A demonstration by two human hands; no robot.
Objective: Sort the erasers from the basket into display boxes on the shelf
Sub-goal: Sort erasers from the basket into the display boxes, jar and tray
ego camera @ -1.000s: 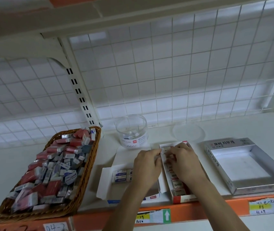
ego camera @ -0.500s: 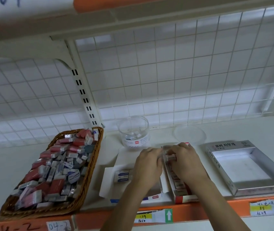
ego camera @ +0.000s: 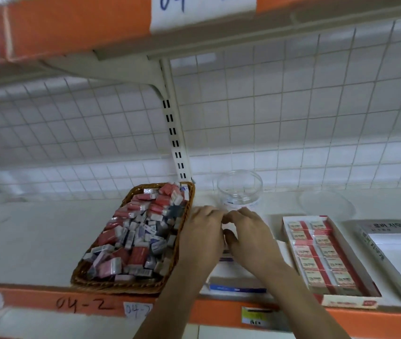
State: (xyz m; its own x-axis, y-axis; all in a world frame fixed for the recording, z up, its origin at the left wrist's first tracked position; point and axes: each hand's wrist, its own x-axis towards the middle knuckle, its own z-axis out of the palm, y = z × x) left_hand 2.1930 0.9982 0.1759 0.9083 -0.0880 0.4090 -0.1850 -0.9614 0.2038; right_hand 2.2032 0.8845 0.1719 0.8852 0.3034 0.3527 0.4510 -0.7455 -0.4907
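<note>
The left hand (ego camera: 201, 237) and right hand (ego camera: 249, 237) were curled, fingertips meeting, over the white display box (ego camera: 237, 285); whether they pinched an eraser could not be told. Most erasers (ego camera: 133, 241) lay heaped in the wicker basket (ego camera: 111, 287) just beside. A stray left wrist could spill that heap, or knuckles could nudge the clear jar (ego camera: 239, 189) behind

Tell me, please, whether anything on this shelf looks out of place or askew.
Little stands out: the clear jar stands open, its lid lying flat apart to its right. Erasers lie jumbled in the basket.
</note>
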